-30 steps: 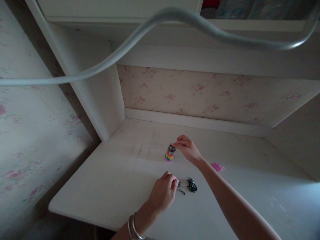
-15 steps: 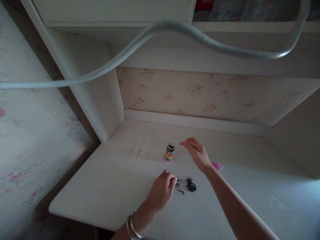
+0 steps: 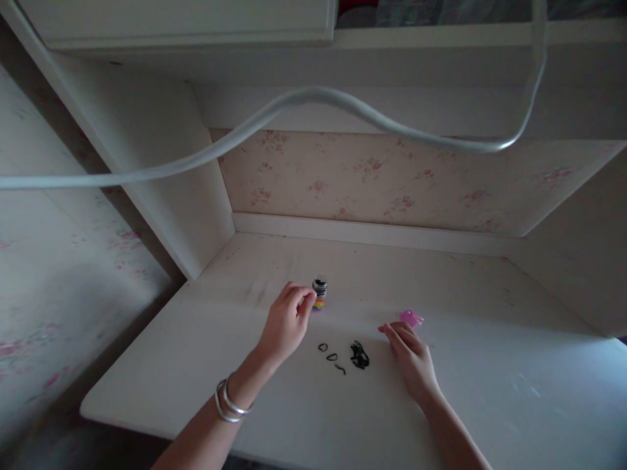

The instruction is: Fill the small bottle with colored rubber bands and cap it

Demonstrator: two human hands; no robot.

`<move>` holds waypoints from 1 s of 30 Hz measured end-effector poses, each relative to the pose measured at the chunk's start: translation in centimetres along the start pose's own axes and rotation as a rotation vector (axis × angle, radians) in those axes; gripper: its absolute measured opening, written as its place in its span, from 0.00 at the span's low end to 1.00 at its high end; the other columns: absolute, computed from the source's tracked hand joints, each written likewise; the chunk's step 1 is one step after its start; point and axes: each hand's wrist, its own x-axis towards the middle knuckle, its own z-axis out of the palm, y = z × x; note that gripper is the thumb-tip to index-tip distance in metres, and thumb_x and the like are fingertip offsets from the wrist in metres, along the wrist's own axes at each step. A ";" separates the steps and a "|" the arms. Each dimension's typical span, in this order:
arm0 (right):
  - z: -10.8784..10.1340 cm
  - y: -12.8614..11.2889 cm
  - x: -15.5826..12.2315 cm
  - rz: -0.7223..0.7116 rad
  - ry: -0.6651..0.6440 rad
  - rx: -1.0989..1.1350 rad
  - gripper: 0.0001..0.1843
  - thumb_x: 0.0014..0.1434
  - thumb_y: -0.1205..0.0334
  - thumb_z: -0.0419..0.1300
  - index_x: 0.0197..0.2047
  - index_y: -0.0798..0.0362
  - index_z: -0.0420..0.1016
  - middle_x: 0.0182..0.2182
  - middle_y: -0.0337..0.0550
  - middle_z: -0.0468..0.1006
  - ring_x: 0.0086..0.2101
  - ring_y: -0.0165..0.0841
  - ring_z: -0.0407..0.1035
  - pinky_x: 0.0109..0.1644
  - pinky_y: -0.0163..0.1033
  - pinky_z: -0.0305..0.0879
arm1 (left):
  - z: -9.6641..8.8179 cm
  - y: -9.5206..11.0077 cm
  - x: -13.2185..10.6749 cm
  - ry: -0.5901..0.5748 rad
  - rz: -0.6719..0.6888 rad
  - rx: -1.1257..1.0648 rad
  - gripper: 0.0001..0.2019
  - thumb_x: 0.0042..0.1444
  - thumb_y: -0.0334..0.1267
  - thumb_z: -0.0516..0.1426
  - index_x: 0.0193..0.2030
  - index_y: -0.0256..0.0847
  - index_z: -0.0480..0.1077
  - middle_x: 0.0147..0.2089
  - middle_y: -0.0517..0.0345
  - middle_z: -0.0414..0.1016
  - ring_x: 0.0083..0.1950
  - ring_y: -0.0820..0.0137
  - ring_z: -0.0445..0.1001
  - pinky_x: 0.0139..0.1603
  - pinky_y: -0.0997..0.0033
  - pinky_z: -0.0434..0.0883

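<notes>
A small clear jar (image 3: 320, 287) with a rainbow-coloured lower part and dark contents stands upright on the desk. My left hand (image 3: 288, 320), fingers pinched together, is right beside it and overlaps its left edge in view; whatever the fingertips hold is too small to make out. My right hand (image 3: 414, 359) is over the desk with its fingers partly extended, nothing visible in them. To its left lies a small heap of black elastic bands (image 3: 360, 356). A few loose bands (image 3: 332, 357) lie between the heap and my left forearm. Just beyond my right hand is a pink plastic piece (image 3: 410, 318).
The white desk (image 3: 196, 352) has a rounded front left corner. A shelf unit (image 3: 392, 72) hangs over its back, with a side panel at the left. A pale cable (image 3: 313, 96) runs across the view in front of the shelf.
My left hand has moved up and away to the jar, uncovering the loose bands. My right hand has come back from near the jar towards the heap and the pink piece. The view has shifted slightly.
</notes>
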 end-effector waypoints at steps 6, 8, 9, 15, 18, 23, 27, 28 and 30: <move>0.5 -1.1 0.2 -0.001 -0.076 0.005 0.21 0.60 0.45 0.55 0.27 0.53 0.74 0.33 0.45 0.71 0.36 0.35 0.66 0.39 0.36 0.60 | -0.3 -1.3 3.8 0.012 0.115 0.208 0.10 0.65 0.38 0.50 0.41 0.40 0.71 0.40 0.56 0.71 0.37 0.73 0.71 0.41 0.74 0.69; 0.5 -1.1 0.2 -0.012 -0.074 0.007 0.21 0.60 0.46 0.55 0.26 0.53 0.74 0.32 0.44 0.71 0.35 0.34 0.66 0.39 0.36 0.59 | 0.0 -1.8 4.3 -0.020 0.128 0.249 0.10 0.65 0.38 0.50 0.42 0.40 0.72 0.41 0.56 0.70 0.38 0.73 0.71 0.41 0.74 0.69; 0.5 -1.1 0.2 -0.017 -0.072 0.007 0.21 0.60 0.46 0.55 0.26 0.53 0.73 0.32 0.44 0.71 0.35 0.34 0.66 0.39 0.36 0.59 | 0.2 -1.9 4.4 -0.037 0.131 0.268 0.10 0.65 0.38 0.50 0.42 0.40 0.72 0.40 0.56 0.70 0.37 0.73 0.71 0.41 0.74 0.68; 0.4 -1.2 0.2 -0.030 -0.072 -0.008 0.22 0.60 0.45 0.55 0.26 0.54 0.74 0.32 0.44 0.70 0.34 0.33 0.66 0.39 0.35 0.60 | 0.6 -1.8 4.2 -0.126 0.125 0.296 0.14 0.66 0.41 0.49 0.41 0.41 0.75 0.39 0.57 0.69 0.32 0.76 0.69 0.37 0.75 0.67; 0.4 -1.3 0.1 -0.027 -0.072 -0.016 0.22 0.60 0.44 0.55 0.25 0.53 0.74 0.32 0.44 0.71 0.34 0.33 0.66 0.38 0.35 0.60 | 0.4 -1.6 4.2 -0.122 0.103 0.266 0.15 0.66 0.42 0.48 0.41 0.40 0.75 0.39 0.57 0.69 0.32 0.76 0.69 0.37 0.75 0.67; 0.4 -1.1 -0.1 -0.019 -0.070 -0.013 0.21 0.60 0.45 0.55 0.26 0.53 0.73 0.31 0.43 0.70 0.34 0.34 0.66 0.38 0.36 0.60 | -0.5 -2.0 4.1 -0.105 0.082 0.223 0.14 0.65 0.40 0.49 0.43 0.40 0.74 0.41 0.55 0.70 0.33 0.75 0.69 0.39 0.73 0.69; 0.4 -1.0 -0.1 -0.020 -0.050 -0.022 0.21 0.60 0.45 0.55 0.27 0.53 0.74 0.32 0.44 0.70 0.34 0.34 0.66 0.37 0.36 0.60 | -1.3 -2.3 3.6 -0.063 0.053 0.163 0.12 0.64 0.38 0.49 0.45 0.41 0.73 0.43 0.54 0.71 0.37 0.73 0.71 0.38 0.74 0.69; 0.4 -1.0 -0.1 -0.024 -0.043 -0.026 0.21 0.60 0.45 0.55 0.26 0.53 0.74 0.32 0.44 0.71 0.34 0.34 0.66 0.37 0.36 0.60 | -1.4 -2.4 3.2 -0.054 0.037 0.149 0.12 0.64 0.38 0.49 0.45 0.41 0.73 0.43 0.54 0.71 0.36 0.73 0.70 0.37 0.74 0.69; 0.5 -1.3 -0.3 -0.041 -0.033 -0.040 0.21 0.60 0.45 0.54 0.26 0.53 0.74 0.32 0.45 0.71 0.33 0.34 0.66 0.35 0.36 0.61 | -1.7 -2.4 2.0 -0.047 -0.001 0.113 0.12 0.64 0.39 0.50 0.45 0.41 0.73 0.42 0.55 0.71 0.32 0.75 0.69 0.36 0.74 0.69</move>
